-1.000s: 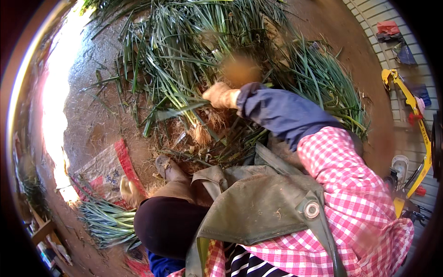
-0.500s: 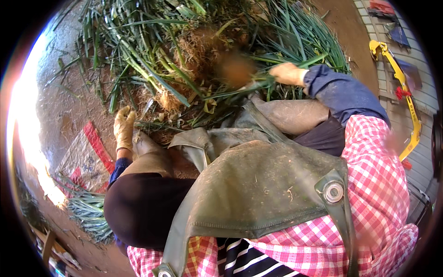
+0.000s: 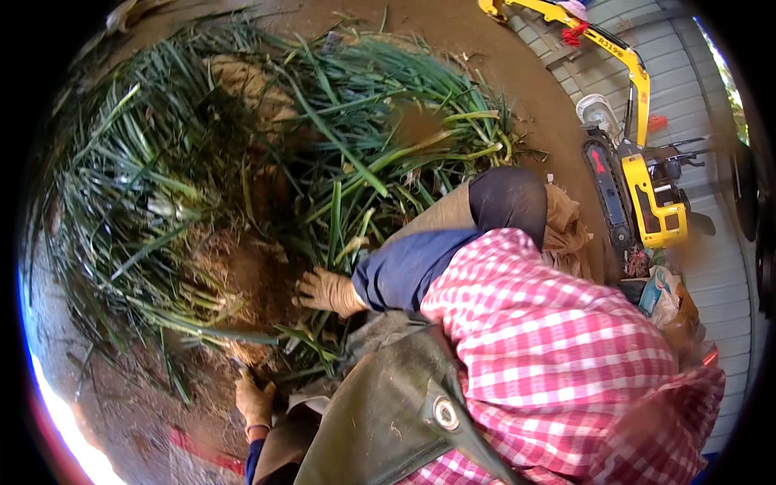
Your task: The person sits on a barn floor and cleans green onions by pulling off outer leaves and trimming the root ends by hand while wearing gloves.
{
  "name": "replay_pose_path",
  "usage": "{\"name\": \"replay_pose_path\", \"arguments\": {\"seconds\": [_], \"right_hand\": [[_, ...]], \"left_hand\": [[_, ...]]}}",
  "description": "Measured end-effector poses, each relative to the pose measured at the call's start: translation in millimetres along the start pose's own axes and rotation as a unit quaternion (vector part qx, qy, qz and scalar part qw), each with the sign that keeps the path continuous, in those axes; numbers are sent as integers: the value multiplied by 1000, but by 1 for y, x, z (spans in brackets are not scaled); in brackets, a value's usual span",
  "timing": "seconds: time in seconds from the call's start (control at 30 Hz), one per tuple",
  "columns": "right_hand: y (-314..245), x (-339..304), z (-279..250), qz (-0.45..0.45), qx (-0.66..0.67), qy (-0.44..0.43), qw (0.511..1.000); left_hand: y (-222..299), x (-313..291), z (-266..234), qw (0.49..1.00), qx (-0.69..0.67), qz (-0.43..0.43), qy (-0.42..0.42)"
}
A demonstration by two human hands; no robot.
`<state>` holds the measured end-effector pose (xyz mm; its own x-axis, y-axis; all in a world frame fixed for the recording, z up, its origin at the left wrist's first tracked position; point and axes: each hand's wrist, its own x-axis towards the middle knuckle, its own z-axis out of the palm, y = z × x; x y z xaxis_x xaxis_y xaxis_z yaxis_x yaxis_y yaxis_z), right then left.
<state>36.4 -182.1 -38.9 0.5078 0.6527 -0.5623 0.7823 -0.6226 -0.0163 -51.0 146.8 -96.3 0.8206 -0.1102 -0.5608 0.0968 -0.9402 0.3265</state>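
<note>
A large heap of leeks [image 3: 129, 186], with long green leaves and tangled brown roots [image 3: 234, 267], fills the ground ahead of me. My right hand [image 3: 330, 293], in a tan glove, reaches across to the roots at the heap's near side. Its fingers are spread and hold nothing that I can see. Lower left, beside the nearest root clump [image 3: 252, 352], is my left hand [image 3: 255, 401], also gloved, its fingers curled closed. A small dark bit shows at its fingertips, too blurred to name. More leeks [image 3: 388, 89] lie at the far right of the heap.
A yellow toy-like excavator [image 3: 655, 202] stands by the ridged grey wall [image 3: 711, 267] on the right. Brown sacking [image 3: 564, 226] lies beside my right knee. A red-striped sack [image 3: 202, 453] lies at lower left. Wet brown ground [image 3: 533, 89] surrounds the heap.
My view has swung to the right and forward. My right hand has moved from the leaves on the right to the roots near my left hand, which stays low beside the heap.
</note>
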Motion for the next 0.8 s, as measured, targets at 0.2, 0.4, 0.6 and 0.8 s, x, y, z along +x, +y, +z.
{"name": "replay_pose_path", "arguments": {"seconds": [0.2, 0.4, 0.6, 0.8], "right_hand": [[6, 41, 43, -2, 51, 3, 999], [113, -2, 45, -17, -104, 108, 989], [283, -126, -111, 177, -117, -18, 977], [398, -343, -63, 510, -53, -42, 857]], "left_hand": [[-13, 6, 13, 992, 91, 67, -46], [-2, 8, 5, 993, 27, -9, -115], [-43, -5, -6, 998, 8, -37, -41], [-61, -37, -18, 994, -56, -12, 96]]}}
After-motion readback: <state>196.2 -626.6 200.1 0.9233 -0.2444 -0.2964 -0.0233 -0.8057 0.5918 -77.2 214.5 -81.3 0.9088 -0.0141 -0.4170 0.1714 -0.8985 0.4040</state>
